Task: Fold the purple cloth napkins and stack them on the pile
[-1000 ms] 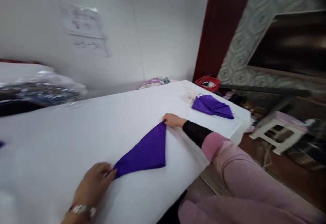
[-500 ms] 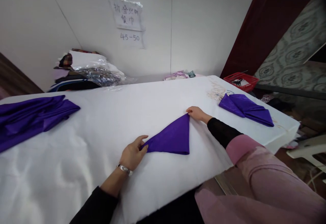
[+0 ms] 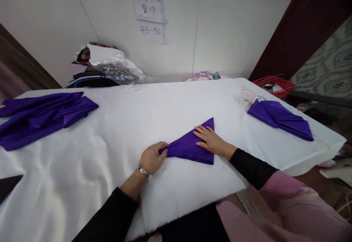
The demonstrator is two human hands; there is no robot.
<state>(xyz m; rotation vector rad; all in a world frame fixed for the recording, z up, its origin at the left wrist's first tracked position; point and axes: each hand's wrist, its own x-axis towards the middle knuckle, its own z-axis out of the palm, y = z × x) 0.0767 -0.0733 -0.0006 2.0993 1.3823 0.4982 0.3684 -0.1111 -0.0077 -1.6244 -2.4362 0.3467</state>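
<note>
A purple cloth napkin (image 3: 189, 147), folded into a triangle, lies on the white-covered table (image 3: 154, 113) in front of me. My left hand (image 3: 153, 157) pinches its narrow left corner between thumb and fingers. Flat on the napkin's right half rests my right hand (image 3: 210, 139), fingers spread and pointing left. The part of the cloth under that palm is hidden.
Loose purple cloth (image 3: 46, 113) is heaped at the left, and folded purple napkins (image 3: 280, 119) lie at the right. Along the wall sit a plastic-wrapped fabric pile (image 3: 110, 66), small pink cloths (image 3: 199, 76) and a red basket (image 3: 275, 86).
My right hand has left the napkin's top corner and now lies flat on its face. My left hand keeps its pinch at the left corner. The whole view has shifted slightly.
</note>
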